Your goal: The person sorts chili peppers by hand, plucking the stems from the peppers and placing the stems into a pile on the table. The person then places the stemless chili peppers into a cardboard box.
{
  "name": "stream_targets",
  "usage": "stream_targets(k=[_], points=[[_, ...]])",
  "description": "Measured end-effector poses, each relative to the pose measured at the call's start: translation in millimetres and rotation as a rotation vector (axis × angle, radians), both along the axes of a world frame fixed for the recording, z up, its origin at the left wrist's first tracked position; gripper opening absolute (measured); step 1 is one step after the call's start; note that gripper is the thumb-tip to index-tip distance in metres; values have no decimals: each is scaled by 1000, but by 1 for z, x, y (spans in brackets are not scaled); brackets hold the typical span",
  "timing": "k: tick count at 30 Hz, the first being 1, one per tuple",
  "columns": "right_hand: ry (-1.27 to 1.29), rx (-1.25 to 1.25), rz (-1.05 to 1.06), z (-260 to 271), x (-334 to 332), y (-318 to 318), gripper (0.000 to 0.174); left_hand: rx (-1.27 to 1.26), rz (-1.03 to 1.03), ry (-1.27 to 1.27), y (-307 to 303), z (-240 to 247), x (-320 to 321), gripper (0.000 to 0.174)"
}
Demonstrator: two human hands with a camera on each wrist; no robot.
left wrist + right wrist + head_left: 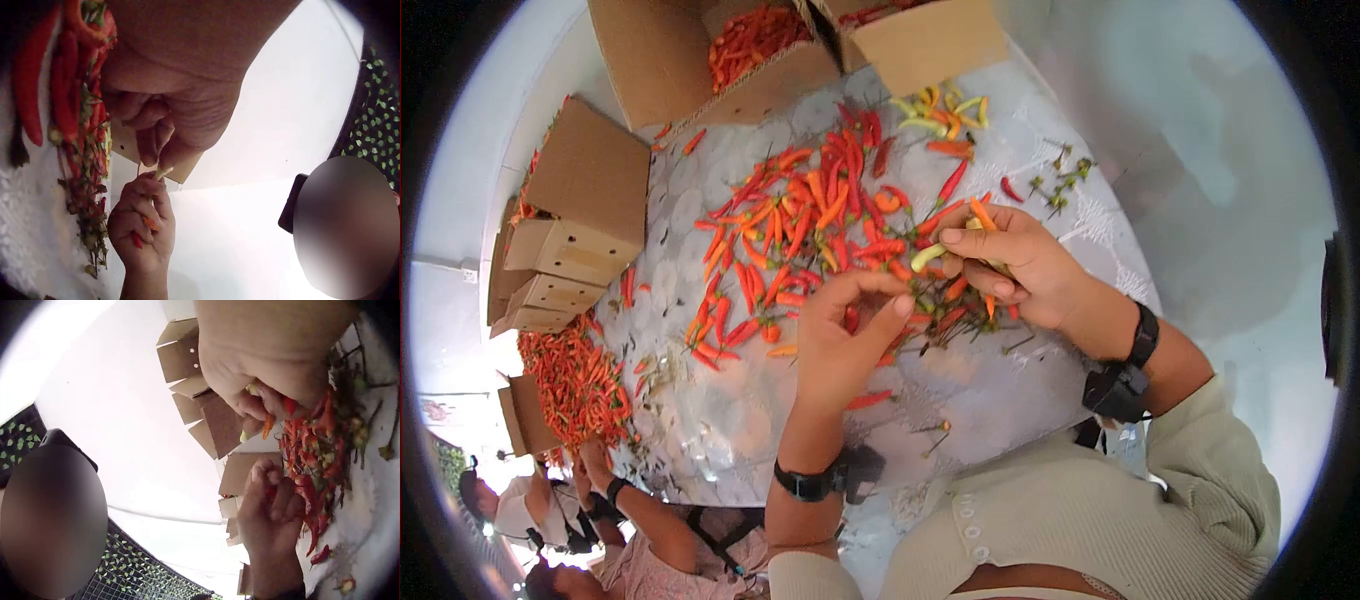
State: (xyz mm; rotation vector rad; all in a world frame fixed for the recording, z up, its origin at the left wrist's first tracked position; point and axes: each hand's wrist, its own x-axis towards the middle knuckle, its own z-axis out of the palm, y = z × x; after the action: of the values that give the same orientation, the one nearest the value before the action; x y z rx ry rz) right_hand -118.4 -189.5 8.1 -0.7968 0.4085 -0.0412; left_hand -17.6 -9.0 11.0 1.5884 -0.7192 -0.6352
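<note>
My right hand (1025, 262) grips several chili peppers in its curled fingers. A pale yellow-green chili pepper (928, 257) sticks out past its thumb, and an orange chili pepper (982, 213) pokes up above the fingers. To its left, my left hand (840, 335) is raised over the table with thumb and fingers bent, the tips pointing at the pale pepper. In the right wrist view, a red chili pepper (270, 491) shows within the left hand's curled fingers. Below both hands lies a pile of red and orange chili peppers (800, 215).
Yellow-green peppers (945, 110) and a cluster of green stems (1060, 180) lie apart on the table (700, 420). Cardboard boxes (590, 170) stand at the back and left, some holding peppers. Another heap of peppers (575, 385) and other people are at the lower left.
</note>
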Motion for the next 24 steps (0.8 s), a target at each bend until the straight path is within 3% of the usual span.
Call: stream_targets(k=[7, 8, 11, 12, 16, 23, 24], points=[[-17, -173, 13, 7, -1, -22, 17, -4, -29, 79, 2, -1, -1, 12], [16, -199, 21, 5, 1, -25, 25, -40, -31, 52, 0, -1, -2, 11], [-240, -281, -265, 6, 4, -25, 41, -102, -37, -6, -1, -1, -6, 11], [-254, -284, -275, 7, 4, -31, 51, -99, -39, -17, 0, -1, -6, 11], [-213, -152, -99, 13, -3, -44, 40, -19, -50, 16, 1, 1, -5, 11], [-100, 516, -323, 8, -18, -83, 20, -54, -29, -71, 0, -5, -4, 7], [-163, 388, -361, 13, -33, -95, 19, -70, -19, -67, 1, -4, -4, 6]])
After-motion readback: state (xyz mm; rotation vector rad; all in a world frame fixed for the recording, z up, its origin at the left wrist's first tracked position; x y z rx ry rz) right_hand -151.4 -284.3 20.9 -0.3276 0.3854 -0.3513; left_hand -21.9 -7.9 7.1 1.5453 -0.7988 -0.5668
